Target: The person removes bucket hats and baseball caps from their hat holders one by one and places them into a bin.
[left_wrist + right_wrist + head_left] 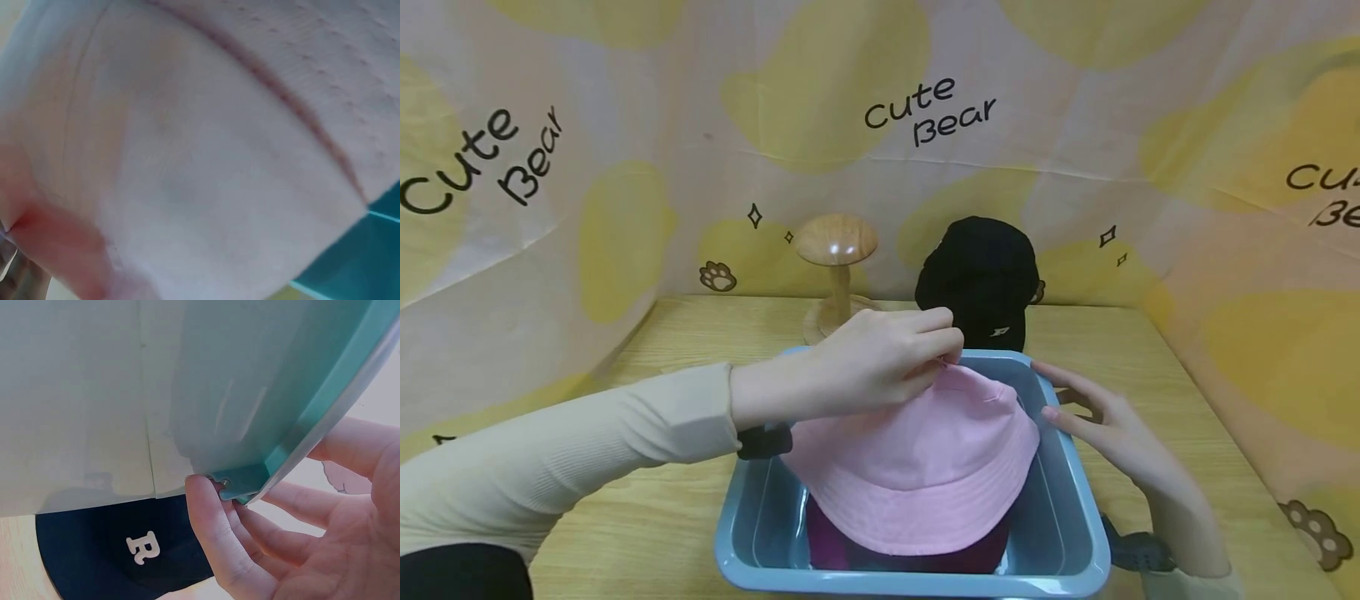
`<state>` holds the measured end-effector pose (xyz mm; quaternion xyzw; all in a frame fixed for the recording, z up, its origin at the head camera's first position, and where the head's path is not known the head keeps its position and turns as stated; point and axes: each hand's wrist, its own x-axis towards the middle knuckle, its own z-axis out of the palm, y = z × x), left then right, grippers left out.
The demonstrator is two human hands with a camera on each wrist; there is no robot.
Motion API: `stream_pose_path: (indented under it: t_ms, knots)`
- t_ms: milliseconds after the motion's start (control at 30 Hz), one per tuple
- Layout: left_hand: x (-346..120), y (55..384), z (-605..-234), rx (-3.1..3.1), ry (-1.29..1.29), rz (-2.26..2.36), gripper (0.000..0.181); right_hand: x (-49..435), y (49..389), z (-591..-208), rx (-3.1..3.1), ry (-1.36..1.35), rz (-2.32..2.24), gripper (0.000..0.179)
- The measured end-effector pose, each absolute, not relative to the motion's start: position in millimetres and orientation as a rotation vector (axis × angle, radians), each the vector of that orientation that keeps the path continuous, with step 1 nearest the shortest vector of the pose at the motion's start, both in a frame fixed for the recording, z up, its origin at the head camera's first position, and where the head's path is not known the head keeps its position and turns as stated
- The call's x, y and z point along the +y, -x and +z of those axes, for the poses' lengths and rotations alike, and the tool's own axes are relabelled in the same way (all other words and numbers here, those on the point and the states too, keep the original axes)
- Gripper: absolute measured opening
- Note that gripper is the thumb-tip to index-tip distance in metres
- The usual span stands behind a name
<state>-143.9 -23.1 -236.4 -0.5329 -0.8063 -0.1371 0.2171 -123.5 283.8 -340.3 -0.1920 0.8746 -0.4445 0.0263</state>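
Left hand [887, 358] pinches pink bucket hat [925, 467]; right hand [1105, 425] grips blue basin [910, 582] rim. Looks mid-transfer; next likely needs basin steady.

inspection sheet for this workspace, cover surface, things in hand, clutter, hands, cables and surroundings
Surface: light wood-grain table.
Job's things: pink bucket hat at the blue tub, overlapping a dark purple item inside; whether hat and item touch is unclear.
Clutter: mushroom-shaped wooden stand and black cap, both beyond the tub; whatever supports the cap is hidden.
Hands: left hand pinches the hat's crown; right hand holds the tub's rim on the right.
Cables: nothing seen.
Surroundings: yellow-patterned backdrop lettered "cute bear".
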Motion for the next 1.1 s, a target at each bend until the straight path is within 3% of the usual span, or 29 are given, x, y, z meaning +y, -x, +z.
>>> stream_pose_path:
  t_ms: [767,1100]
  knots:
    - [-27,137,-258,-2.311,1.597,-0.152,0.010,285,123,-341,2.691,0.608,-1.385,0.053]
    - [-29,142,-263,-2.201,1.798,0.049,0.027,285,123,-341,2.677,0.608,-1.403,0.053]
